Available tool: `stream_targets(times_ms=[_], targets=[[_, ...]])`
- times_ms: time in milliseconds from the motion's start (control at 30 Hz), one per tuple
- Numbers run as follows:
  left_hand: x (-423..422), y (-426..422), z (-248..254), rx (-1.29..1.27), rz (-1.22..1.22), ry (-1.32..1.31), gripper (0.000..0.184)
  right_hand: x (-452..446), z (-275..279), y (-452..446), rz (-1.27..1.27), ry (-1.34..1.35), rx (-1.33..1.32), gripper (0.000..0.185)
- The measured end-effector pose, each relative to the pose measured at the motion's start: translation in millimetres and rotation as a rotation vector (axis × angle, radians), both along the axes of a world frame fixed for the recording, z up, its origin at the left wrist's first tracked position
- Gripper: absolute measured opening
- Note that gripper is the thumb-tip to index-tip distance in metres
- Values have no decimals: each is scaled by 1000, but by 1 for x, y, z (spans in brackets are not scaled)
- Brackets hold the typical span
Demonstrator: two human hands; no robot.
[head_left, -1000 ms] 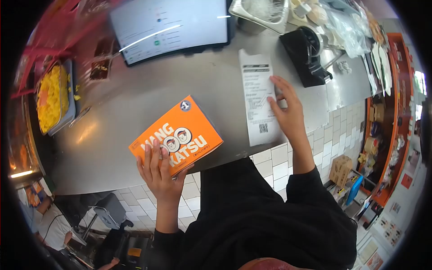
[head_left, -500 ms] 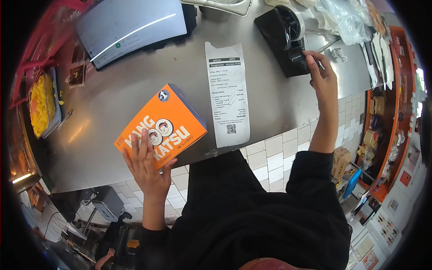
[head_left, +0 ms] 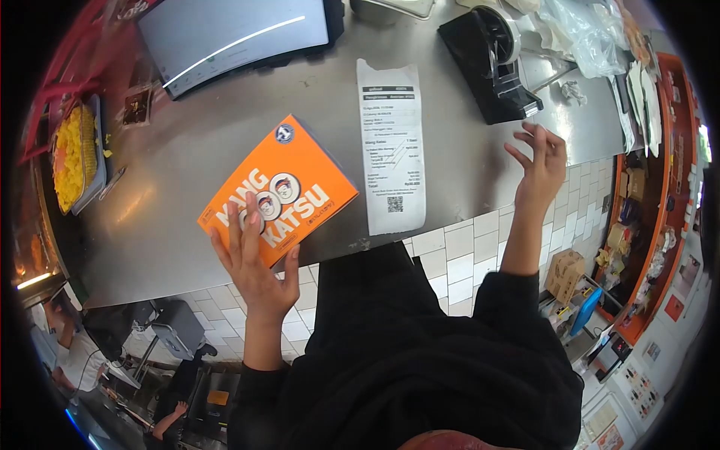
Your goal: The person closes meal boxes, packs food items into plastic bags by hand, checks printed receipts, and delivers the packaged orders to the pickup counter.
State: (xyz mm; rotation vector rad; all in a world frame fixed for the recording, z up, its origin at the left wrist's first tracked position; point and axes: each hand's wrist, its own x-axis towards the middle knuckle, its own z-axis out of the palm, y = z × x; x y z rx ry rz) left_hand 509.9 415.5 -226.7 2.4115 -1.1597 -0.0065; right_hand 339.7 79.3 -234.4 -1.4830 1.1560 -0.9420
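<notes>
An orange box [head_left: 300, 169] with white lettering sits at an angle near the front edge of the metal counter [head_left: 180, 165]. My left hand [head_left: 262, 262] rests on its lower left part with the fingers spread. A printed paper receipt [head_left: 394, 150] lies flat to the right of the box. My right hand [head_left: 538, 161] is raised just in front of the black tape dispenser [head_left: 487, 67], apart from it, with fingers bent and separated. Whether a small piece of tape is on its fingertips is too small to tell.
A tablet screen [head_left: 232, 37] stands at the back left. At the far left is a tray of yellow food [head_left: 73, 157]. Plastic bags [head_left: 585, 37] lie at the back right. Orange shelves [head_left: 656, 202] stand at the right. A co-worker's hand [head_left: 180, 409] shows at lower left.
My right hand has moved from the receipt to the dispenser's front, then slightly away from it. My left hand stays on the box. The camera view has shifted.
</notes>
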Motion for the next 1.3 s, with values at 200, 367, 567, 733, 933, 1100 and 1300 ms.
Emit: stream_targets(times_ms=[200,367,567,733,933,1100,1300], targets=[[1,0,1,-44,-62,-5,57,45,45,166,690,-206,801,21],[4,4,2,-104,-113,14,52,79,-1,205,639,-36,972,24],[0,3,13,148,-92,-32,44,78,-11,186,947,689,-257,53],[1,4,23,101,-95,54,47,65,0,149,825,575,-631,36],[5,-6,49,-174,85,149,44,-28,58,-44,156,433,-537,19],[-44,-125,90,-370,212,45,25,-97,44,-286,40,377,-519,14],[-153,-387,116,-269,-648,237,32,-74,2,-472,649,694,-700,12]])
